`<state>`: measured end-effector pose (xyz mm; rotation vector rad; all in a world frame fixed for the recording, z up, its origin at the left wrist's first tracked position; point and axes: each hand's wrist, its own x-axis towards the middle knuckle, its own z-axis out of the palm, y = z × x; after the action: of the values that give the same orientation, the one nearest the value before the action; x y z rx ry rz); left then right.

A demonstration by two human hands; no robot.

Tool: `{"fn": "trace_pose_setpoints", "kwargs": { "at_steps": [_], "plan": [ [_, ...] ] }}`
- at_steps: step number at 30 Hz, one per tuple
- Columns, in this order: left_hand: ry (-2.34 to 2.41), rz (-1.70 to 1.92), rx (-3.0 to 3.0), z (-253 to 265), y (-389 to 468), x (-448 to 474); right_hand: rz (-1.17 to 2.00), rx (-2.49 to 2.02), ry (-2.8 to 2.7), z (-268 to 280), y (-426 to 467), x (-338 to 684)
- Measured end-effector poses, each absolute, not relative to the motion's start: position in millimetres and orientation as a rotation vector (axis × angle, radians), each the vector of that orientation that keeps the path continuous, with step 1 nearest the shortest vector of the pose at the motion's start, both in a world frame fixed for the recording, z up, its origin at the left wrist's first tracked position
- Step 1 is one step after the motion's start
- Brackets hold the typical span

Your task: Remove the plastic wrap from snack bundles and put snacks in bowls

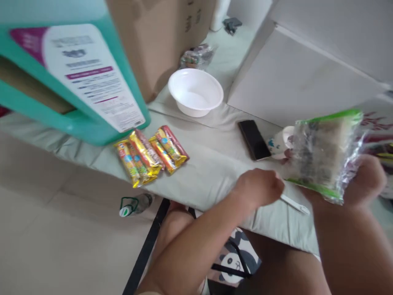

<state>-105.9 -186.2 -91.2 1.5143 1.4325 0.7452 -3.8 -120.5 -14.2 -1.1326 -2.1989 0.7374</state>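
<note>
My right hand (367,180), blurred, is closed on a clear plastic packet (322,153) with bright green edges and pale, flat contents. The packet is raised above the right part of the table and tilted. To its left, my left hand (260,186) has its fingers curled in, close to the packet's lower corner; what lies inside them is hidden. A slim white stick-like object (296,205) shows just beyond that hand, and I cannot tell whether the hand touches it. Behind the packet is a white paper cup (278,143) with a blue pattern, beside a dark phone (254,140).
Several yellow-and-red wrapped snack bars (150,155) lie near the table's front edge. A white bowl (196,92) sits farther back. A large green jug (123,110) and a cardboard box (162,41) stand at left. A clear bottle (138,205) is on the floor.
</note>
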Motion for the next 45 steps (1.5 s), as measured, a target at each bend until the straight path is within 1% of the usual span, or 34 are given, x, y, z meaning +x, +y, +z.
{"fn": "trace_pose_setpoints", "kwargs": {
  "at_steps": [2, 4, 7, 9, 13, 15, 18, 19, 22, 27, 30, 32, 35, 37, 39, 42, 45],
  "plan": [
    [1.426, 0.93, 1.346, -94, -181, -106, 1.032, -1.294, -1.862, -23, -130, 23],
    [1.229, 1.107, 1.135, -96, -176, -102, 1.22, -1.364, -1.622, -44, -137, 41],
    [0.899, 1.178, 0.897, -103, -173, -91, 1.293, -1.32, -1.652, -85, -143, 55],
    [0.897, 1.212, 0.803, -110, -173, -82, 1.272, -1.286, -1.732, -107, -147, 60],
    [1.014, 1.324, 0.7, -122, -169, -76, 1.132, -1.3, -1.753, -119, -148, 75],
    [1.039, 1.389, 0.604, -123, -163, -78, 0.929, -1.33, -1.81, -117, -146, 89],
    [1.017, 1.443, 0.441, -119, -154, -83, 0.52, -1.417, -2.077, -116, -142, 112],
    [0.993, 1.43, 0.407, -117, -153, -84, 0.437, -1.469, -2.162, -118, -141, 119],
    [0.931, 1.382, 0.351, -108, -150, -86, 0.372, -1.6, -2.312, -129, -139, 138],
    [0.972, 1.427, 0.334, -104, -145, -85, 0.51, -1.397, -2.364, -141, -139, 160],
    [1.074, 1.445, 0.347, -109, -141, -84, 0.597, -1.342, -2.304, -135, -137, 162],
    [1.125, 1.457, 0.371, -114, -139, -82, 0.661, -1.391, -2.208, -124, -137, 158],
    [1.179, 1.481, 0.434, -119, -138, -76, 0.929, -1.456, -1.951, -107, -139, 142],
    [1.206, 1.488, 0.499, -122, -139, -72, 1.185, -1.382, -1.755, -101, -141, 127],
    [1.225, 1.481, 0.579, -123, -141, -69, 1.344, -1.275, -1.64, -98, -142, 112],
    [1.233, 1.451, 0.659, -125, -145, -66, 1.374, -1.246, -1.639, -100, -140, 93],
    [1.219, 1.448, 0.639, -125, -149, -64, 1.256, -1.369, -1.765, -100, -138, 82]
  ]
}}
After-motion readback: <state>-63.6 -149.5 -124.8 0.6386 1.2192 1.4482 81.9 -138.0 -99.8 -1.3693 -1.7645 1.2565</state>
